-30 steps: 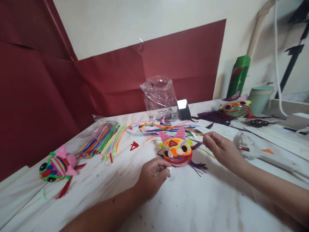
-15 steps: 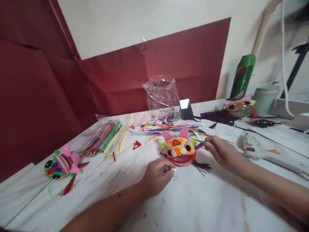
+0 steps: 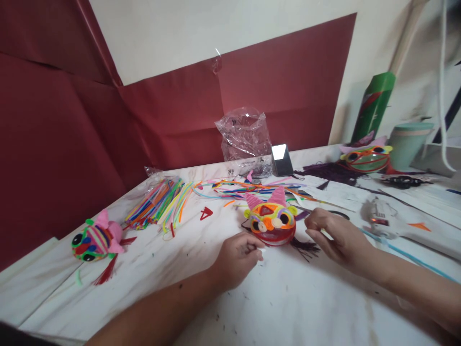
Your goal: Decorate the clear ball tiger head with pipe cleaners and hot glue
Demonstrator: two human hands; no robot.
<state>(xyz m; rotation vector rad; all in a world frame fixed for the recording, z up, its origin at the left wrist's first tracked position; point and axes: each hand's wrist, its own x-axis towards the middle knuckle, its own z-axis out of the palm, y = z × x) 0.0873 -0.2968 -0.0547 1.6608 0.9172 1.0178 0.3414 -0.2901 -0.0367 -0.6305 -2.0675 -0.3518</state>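
Note:
A colourful pipe-cleaner mask with pink ears and a dark purple tassel lies on the white table. My left hand rests just in front of it, its fingers pinched on a small white bit I cannot make out. My right hand sits to the right of the mask, fingers curled and pinched together; a thin pale strand seems to run from them, too blurred to name.
A bundle of coloured pipe cleaners lies at the left, loose ones behind the mask. A second mask sits far left, a third at back right. Also there: a clear plastic bag, a glue gun, scissors, a teal cup.
My right hand has come down and toward me, from the mask's right ear to the table beside it. The left hand has hardly moved. The view has shifted a little.

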